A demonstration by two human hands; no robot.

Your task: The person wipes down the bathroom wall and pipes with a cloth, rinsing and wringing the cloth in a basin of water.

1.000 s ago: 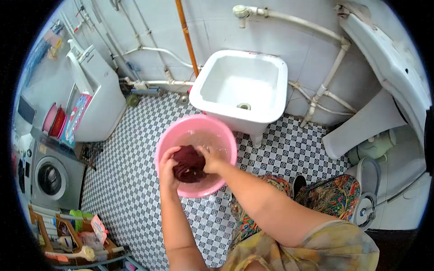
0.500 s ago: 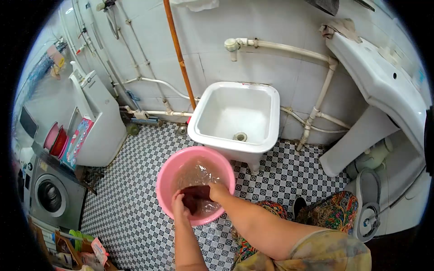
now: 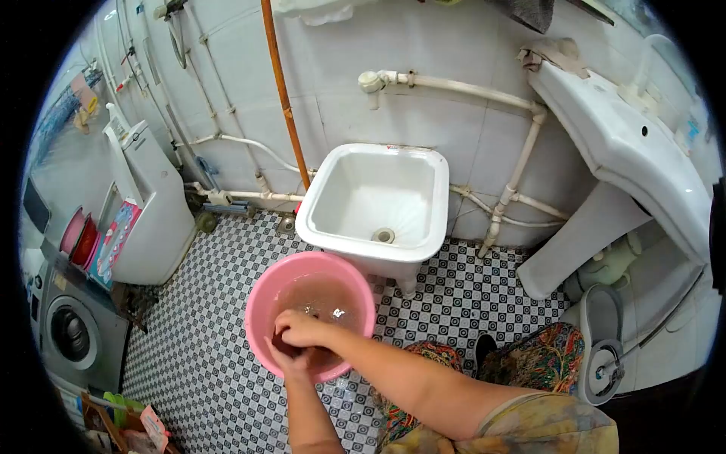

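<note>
A pink plastic basin (image 3: pixel 255 306) stands on the tiled floor, holding murky brownish water (image 3: pixel 314 291). In its near left part my right hand (image 3: pixel 301 330) is closed, with curled fingers pressing on a dark red cloth (image 3: pixel 283 346). My left hand (image 3: pixel 290 363) grips the same cloth from below, at the basin's near rim. Both hands are close together, and most of the cloth is hidden by them or lies under the water.
Just beyond the basin is a white square mop sink (image 3: pixel 432 198), with a wooden pole (image 3: pixel 283 98) leaning left of it. A pedestal washbasin (image 3: pixel 582 125) stands at right. At left are a white top-loading machine (image 3: pixel 162 204) and a grey front-loading washer (image 3: pixel 87 325).
My right hand has moved left across the basin to meet my left hand. The cloth, earlier stretched between them, is now bunched up. The whole view has shifted slightly.
</note>
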